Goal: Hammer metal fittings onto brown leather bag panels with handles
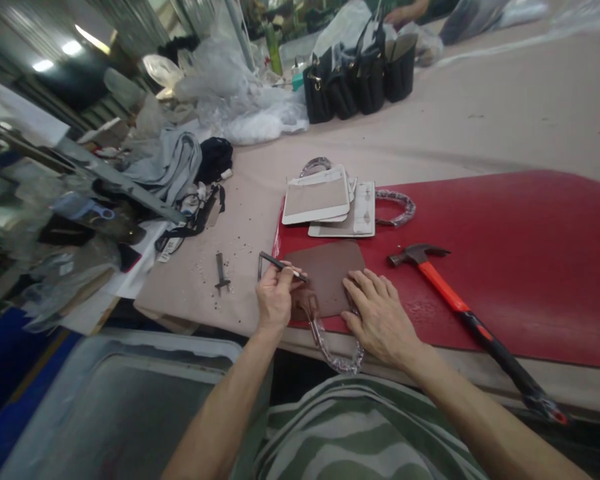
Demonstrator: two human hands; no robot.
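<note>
A brown leather-like panel lies on the red mat at the table's front edge. A plastic-wrapped handle is joined to it and hangs over the edge. My left hand is closed around a slim, dark, pen-like tool, held slantwise over the panel's left side. Its exact kind is unclear. My right hand rests on the panel's right part, fingers stretched out and holding nothing. A claw hammer with a red and black handle lies to the right of this hand.
Pale-backed panels with wrapped handles are stacked behind on the red mat. A small metal tool lies at left among dark specks. Black bags stand farther back, near plastic wrap. A grey bin sits below left.
</note>
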